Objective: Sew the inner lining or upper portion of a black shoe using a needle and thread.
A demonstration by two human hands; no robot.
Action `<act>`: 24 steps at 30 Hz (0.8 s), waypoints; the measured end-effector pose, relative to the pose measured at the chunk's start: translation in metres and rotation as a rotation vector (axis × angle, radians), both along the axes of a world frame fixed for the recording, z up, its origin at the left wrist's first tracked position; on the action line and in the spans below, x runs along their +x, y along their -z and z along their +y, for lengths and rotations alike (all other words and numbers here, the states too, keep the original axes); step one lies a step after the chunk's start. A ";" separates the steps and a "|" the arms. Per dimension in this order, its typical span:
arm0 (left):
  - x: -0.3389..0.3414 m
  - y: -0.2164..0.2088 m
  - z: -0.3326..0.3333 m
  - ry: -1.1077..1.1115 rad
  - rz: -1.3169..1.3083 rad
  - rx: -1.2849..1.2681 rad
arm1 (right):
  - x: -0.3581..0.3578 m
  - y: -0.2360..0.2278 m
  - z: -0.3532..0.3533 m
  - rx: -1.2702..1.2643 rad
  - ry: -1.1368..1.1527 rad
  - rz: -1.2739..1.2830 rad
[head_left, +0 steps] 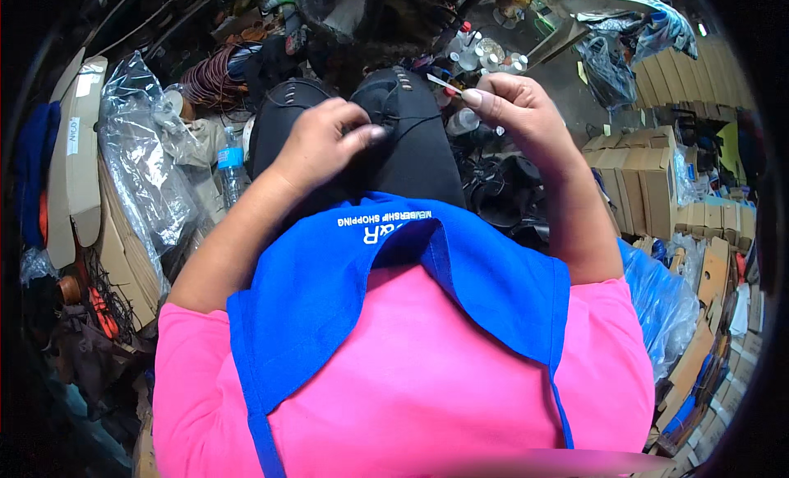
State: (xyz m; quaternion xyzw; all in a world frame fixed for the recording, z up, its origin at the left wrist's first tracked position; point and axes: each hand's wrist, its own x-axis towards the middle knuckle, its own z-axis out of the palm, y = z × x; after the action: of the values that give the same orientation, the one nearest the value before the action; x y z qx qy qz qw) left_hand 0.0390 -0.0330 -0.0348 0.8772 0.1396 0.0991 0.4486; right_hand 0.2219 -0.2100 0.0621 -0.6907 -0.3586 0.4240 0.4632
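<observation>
My right hand is raised at the right of my lap, its thumb and fingers pinching a thin white strip that points up and to the left. Over my lap, my left hand has its fingers curled and thumb close to them; whatever they may hold is hidden. Close by its fingertips, a thin black cord loops across dark material. Both of my legs are covered in black, with rows of small light marks near the knees. A blue apron spreads across my front.
Left of me lie clear plastic sheeting, a water bottle with a blue label and cardboard pieces. Beyond my knees are several bottles and a brown coil of cord. Cardboard boxes stand at the right.
</observation>
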 end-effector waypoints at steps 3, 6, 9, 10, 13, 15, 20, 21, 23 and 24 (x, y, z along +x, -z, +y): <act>0.019 -0.005 0.024 0.031 -0.126 -0.155 | -0.004 0.012 -0.001 0.042 -0.110 -0.225; 0.041 -0.002 0.042 0.220 -0.083 -0.276 | -0.009 0.038 0.011 0.012 -0.162 -0.356; 0.056 0.006 0.050 0.338 -0.030 -0.300 | -0.012 0.051 0.022 0.020 -0.149 -0.557; 0.060 0.008 0.051 0.358 0.029 -0.375 | -0.012 0.051 0.025 0.032 -0.161 -0.558; 0.063 0.010 0.055 0.405 0.075 -0.451 | -0.014 0.042 0.031 -0.014 -0.220 -0.689; 0.062 0.008 0.057 0.429 0.063 -0.453 | -0.015 0.036 0.034 -0.077 -0.250 -0.720; 0.060 0.005 0.062 0.472 0.142 -0.555 | -0.019 0.033 0.041 -0.164 -0.258 -0.852; 0.060 0.004 0.062 0.458 0.152 -0.550 | -0.020 0.034 0.041 -0.123 -0.248 -0.951; 0.061 0.004 0.063 0.473 0.153 -0.559 | -0.021 0.037 0.040 -0.086 -0.255 -0.914; 0.061 0.004 0.062 0.460 0.169 -0.552 | -0.021 0.038 0.040 -0.069 -0.265 -0.890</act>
State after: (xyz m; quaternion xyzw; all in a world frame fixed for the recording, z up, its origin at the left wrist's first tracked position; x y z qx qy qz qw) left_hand 0.1004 0.0294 -0.0388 0.7365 -0.0033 -0.1186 0.6659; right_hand 0.2007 -0.1703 0.0246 -0.7688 -0.5932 0.1538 0.1829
